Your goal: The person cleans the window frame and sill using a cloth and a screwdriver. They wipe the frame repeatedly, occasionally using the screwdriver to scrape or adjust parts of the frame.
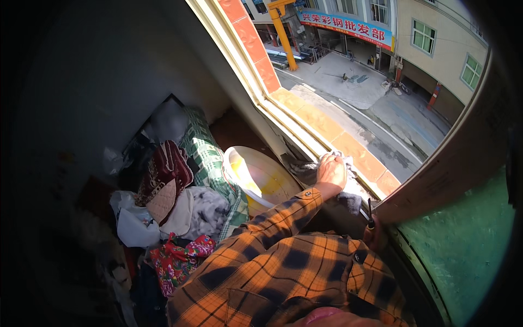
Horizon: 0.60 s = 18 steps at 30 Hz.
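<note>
My left hand is closed on a grey cloth and presses it onto the metal track of the window frame. Part of the cloth hangs over the inner edge of the sill. Lower and to the right, in shadow, my right hand holds a thin dark tool, perhaps a screwdriver, with its tip pointing up beside the end of the track. Orange tiles line the outer ledge just beyond the frame.
Inside, below the sill, stands a white plastic basin. Left of it lie a green checked cloth, folded dark red fabric, a white plastic bag and floral fabric. A green pane is at the right. A street lies far below outside.
</note>
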Each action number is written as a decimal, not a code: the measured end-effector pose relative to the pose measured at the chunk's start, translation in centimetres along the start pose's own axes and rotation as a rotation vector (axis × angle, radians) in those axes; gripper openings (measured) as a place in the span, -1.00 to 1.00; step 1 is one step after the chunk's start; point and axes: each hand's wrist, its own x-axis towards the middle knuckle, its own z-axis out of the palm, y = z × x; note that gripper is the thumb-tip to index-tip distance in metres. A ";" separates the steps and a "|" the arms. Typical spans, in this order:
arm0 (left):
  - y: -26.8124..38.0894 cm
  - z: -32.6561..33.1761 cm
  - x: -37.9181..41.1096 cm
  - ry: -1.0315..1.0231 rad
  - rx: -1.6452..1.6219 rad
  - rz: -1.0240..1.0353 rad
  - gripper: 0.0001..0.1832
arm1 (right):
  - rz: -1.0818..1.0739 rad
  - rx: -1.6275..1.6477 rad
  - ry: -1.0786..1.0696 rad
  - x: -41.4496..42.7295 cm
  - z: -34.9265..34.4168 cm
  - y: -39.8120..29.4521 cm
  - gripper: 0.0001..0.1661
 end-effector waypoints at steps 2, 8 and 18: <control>1.2 -0.5 -0.9 0.084 -0.158 0.056 -0.76 | -0.025 0.026 0.039 0.9 -0.1 -1.2 -0.53; -5.7 -1.9 2.0 0.492 -1.091 -0.606 -0.78 | 0.058 -0.019 0.044 0.1 0.2 -1.2 -0.53; -19.9 -4.6 11.1 0.755 -0.591 -0.429 -0.55 | 0.007 0.063 -0.279 -1.4 -1.1 3.3 -0.40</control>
